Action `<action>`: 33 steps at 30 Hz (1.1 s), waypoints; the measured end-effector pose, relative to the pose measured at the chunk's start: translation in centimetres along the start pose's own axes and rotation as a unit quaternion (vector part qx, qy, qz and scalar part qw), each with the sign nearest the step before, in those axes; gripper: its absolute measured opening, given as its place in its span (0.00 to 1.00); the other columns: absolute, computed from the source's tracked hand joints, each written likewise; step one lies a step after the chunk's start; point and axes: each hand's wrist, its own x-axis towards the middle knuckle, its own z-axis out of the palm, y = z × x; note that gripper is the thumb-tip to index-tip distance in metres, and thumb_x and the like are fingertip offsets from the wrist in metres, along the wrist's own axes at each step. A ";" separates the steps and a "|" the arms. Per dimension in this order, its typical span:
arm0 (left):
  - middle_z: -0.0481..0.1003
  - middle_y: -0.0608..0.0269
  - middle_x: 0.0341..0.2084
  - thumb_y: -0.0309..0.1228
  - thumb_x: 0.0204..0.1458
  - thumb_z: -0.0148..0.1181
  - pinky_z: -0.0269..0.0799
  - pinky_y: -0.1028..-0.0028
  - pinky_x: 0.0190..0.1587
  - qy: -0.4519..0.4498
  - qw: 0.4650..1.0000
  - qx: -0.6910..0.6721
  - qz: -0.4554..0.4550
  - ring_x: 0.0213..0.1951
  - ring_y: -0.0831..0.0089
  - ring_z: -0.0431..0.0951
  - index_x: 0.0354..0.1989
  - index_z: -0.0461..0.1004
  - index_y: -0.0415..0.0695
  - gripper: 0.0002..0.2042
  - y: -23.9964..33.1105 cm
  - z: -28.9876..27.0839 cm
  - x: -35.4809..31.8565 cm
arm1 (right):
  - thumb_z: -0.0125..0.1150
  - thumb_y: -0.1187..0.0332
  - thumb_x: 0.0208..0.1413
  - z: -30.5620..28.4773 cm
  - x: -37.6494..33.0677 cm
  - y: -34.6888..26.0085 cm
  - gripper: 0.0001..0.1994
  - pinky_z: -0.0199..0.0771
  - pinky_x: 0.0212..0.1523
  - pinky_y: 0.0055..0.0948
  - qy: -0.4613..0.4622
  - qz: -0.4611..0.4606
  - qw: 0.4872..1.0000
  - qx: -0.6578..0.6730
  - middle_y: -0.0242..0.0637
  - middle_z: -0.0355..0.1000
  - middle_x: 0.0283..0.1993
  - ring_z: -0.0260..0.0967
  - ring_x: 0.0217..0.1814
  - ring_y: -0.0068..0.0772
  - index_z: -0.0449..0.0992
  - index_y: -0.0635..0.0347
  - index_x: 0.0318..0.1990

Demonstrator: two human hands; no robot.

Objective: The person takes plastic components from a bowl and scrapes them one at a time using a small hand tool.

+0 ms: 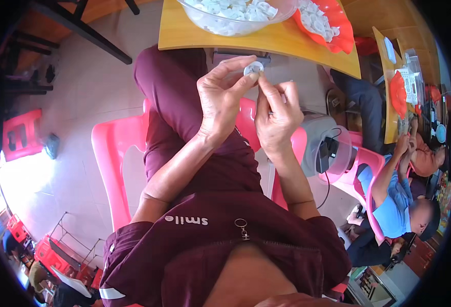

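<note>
My left hand (219, 100) pinches a small round white plastic piece (254, 67) between thumb and fingers, just off the table's near edge. It looks like a ring or cap with a greyish centre; finer detail is too small to tell. From the other side, my right hand (279, 115) meets it, with thumb and index finger pressed together at its lower edge. Beyond my hands, a clear plastic bowl (220, 26) is heaped with similar white pieces. To its right lies a red scalloped dish (344, 31) that also holds many of them.
The wooden table (271, 45) spans the far side. A pink plastic chair (110, 153) is beneath me. At right stand a clear tub (338, 148) with a black device and cable, and a co-worker in a blue shirt (397, 207) at another table (390, 115). Black metal legs (85, 33) stand far left.
</note>
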 end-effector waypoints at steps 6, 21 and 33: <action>0.77 0.57 0.36 0.16 0.48 0.57 0.76 0.76 0.43 -0.031 0.997 -0.040 -0.063 0.37 0.75 0.77 0.46 0.72 0.33 0.15 1.3 -0.4 -0.2 | 0.61 0.88 0.43 -1.2 1.0 0.1 0.17 0.63 0.24 0.19 -0.013 0.039 0.988 0.148 0.32 0.61 0.26 0.62 0.23 0.20 0.79 0.59 0.41; 0.77 0.59 0.35 0.15 0.48 0.56 0.74 0.81 0.42 -0.058 0.995 0.077 0.007 0.36 0.79 0.76 0.48 0.72 0.34 0.16 2.4 0.2 -0.4 | 0.61 0.86 0.35 -1.9 1.0 0.6 0.21 0.60 0.16 0.21 -0.029 -0.027 0.995 0.095 0.28 0.58 0.22 0.59 0.15 0.16 0.80 0.54 0.40; 0.75 0.55 0.42 0.14 0.50 0.54 0.76 0.77 0.44 -0.073 0.993 0.094 -0.003 0.38 0.76 0.77 0.47 0.72 0.32 0.14 2.3 0.0 -0.3 | 0.63 0.85 0.37 -1.5 0.9 0.5 0.19 0.61 0.17 0.23 -0.013 -0.027 0.995 0.094 0.29 0.59 0.22 0.61 0.16 0.21 0.81 0.54 0.38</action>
